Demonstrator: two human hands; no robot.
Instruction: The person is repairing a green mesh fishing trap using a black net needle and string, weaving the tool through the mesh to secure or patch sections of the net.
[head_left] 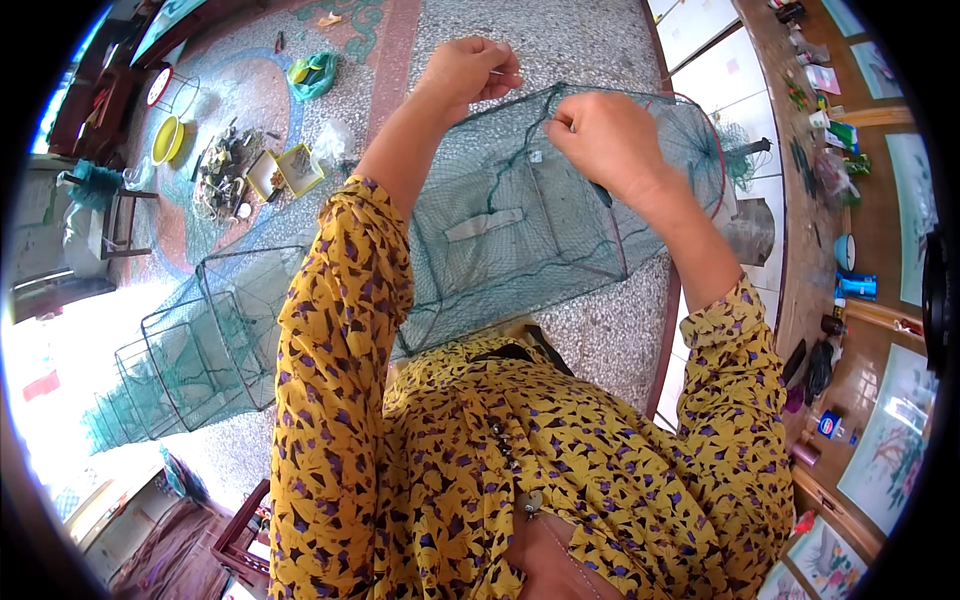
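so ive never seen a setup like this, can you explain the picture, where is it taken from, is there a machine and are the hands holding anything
There is no machine here, just a person's two bare hands. The single picture comes from a wide fisheye camera on their head looking down, so straight edges bend near the rim.

A long green net with dark frames stretches across the floor. Toward the upper left are a yellow basin and a green bag.

The left hand seems to pinch something thin, too small to identify. The right hand is over the net with fingers curled; what it holds, if anything, is hidden.
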